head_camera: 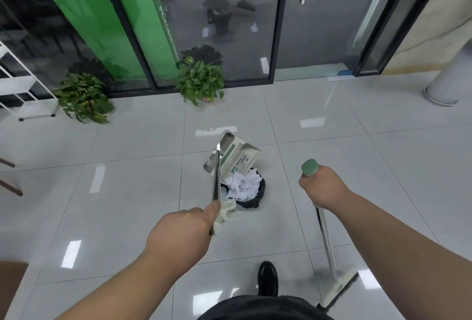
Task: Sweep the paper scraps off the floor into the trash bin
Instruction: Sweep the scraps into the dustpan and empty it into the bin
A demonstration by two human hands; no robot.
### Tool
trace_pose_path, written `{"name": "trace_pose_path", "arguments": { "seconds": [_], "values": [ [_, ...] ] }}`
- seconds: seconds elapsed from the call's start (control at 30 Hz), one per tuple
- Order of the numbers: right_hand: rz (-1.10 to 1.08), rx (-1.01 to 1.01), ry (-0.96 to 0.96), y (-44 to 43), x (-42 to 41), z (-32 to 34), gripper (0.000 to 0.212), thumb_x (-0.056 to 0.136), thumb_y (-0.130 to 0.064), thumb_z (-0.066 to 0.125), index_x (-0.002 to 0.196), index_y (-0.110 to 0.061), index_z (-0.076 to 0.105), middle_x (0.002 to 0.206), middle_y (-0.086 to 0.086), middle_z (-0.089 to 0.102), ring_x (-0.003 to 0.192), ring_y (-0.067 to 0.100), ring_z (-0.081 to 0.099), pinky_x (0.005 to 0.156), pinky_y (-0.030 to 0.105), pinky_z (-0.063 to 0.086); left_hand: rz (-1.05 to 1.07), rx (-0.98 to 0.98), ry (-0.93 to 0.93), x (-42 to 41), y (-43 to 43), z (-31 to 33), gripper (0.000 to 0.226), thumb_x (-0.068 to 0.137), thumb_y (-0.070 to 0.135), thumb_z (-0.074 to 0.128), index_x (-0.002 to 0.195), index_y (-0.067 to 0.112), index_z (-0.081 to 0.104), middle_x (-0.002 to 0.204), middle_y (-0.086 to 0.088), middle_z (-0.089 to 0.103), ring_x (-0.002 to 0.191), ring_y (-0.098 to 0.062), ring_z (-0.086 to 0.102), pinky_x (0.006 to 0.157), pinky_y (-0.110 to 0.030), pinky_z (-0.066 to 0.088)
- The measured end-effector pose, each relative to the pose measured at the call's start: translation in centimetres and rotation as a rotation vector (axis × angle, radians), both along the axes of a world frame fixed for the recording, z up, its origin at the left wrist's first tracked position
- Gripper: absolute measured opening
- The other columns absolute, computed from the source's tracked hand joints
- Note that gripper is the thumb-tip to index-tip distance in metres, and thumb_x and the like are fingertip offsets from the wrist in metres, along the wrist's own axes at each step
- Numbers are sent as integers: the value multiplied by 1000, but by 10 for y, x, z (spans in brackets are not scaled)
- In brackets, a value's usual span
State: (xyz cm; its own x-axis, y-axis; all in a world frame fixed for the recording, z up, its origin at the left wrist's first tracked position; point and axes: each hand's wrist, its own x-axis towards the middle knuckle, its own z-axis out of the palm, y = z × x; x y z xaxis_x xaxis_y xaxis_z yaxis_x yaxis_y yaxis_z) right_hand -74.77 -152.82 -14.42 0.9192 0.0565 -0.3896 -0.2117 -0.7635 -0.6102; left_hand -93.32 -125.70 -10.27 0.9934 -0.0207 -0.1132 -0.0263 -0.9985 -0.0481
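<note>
Both gripped: left hand dustpan, right hand broom.

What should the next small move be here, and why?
Probably tilt the dustpan a little steeper with the left hand, so any scraps that may remain inside slide out. It is tipped mouth-down over the trash bin, with paper scraps heaped at its lip. The right hand only holds the broom, its head on the floor.
</note>
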Motion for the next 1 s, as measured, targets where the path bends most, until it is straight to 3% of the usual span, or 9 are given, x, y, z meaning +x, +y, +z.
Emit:
{"name": "trace_pose_path", "arguments": {
  "seconds": [0.07,0.3,0.43,0.57,0.73,0.83,1.0],
  "values": [
    [-14,-9,-6,-1,-17,-3,22,84,-13,53,68,-15,39,60,2,42,55,21,36,53,28,30,-21,8,-3,-9,1,-1,68,32,17,92,97,25,73,41,4,38,36,-20,16,49,-15,-6],
    [-29,14,7,-13,-69,-18,17,80,-12,54,68,-13,42,61,3,41,55,22,35,52,29,31,-96,35,-14,-32,6,-10,63,36,12,90,95,25,73,50,4,20,36,-22,15,49,-15,-6],
    [-48,44,23,-15,-90,-24,12,82,-12,56,77,-2,52,64,3,46,56,22,39,54,29,35,-149,78,-29,-34,15,-6,63,34,7,88,93,22,74,45,3,29,36,-24,15,51,-14,-6],
    [-45,53,18,-13,-99,-20,16,82,-12,57,69,-13,47,63,3,45,57,21,38,55,29,33,-193,82,-48,-36,25,3,66,31,1,85,94,16,76,43,1,44,37,-23,15,48,-12,0],
    [-35,29,13,-6,-105,-15,30,82,-9,56,62,-17,35,59,0,37,56,20,32,50,27,28,-186,85,-82,-38,36,8,72,30,2,87,100,16,77,45,1,46,38,-23,16,43,-15,11],
    [-55,29,31,-4,-108,-15,29,82,-8,55,63,-17,34,59,0,36,56,20,31,50,26,26,-182,65,-108,-38,42,11,73,29,3,89,100,15,78,44,0,45,37,-22,15,45,-13,8],
    [-47,11,38,5,-111,-14,28,81,-7,54,64,-17,35,60,0,35,57,20,29,50,26,25,-154,25,-130,-41,51,13,69,33,4,92,99,17,77,53,6,21,37,-22,14,50,-13,2]
  ]
}}
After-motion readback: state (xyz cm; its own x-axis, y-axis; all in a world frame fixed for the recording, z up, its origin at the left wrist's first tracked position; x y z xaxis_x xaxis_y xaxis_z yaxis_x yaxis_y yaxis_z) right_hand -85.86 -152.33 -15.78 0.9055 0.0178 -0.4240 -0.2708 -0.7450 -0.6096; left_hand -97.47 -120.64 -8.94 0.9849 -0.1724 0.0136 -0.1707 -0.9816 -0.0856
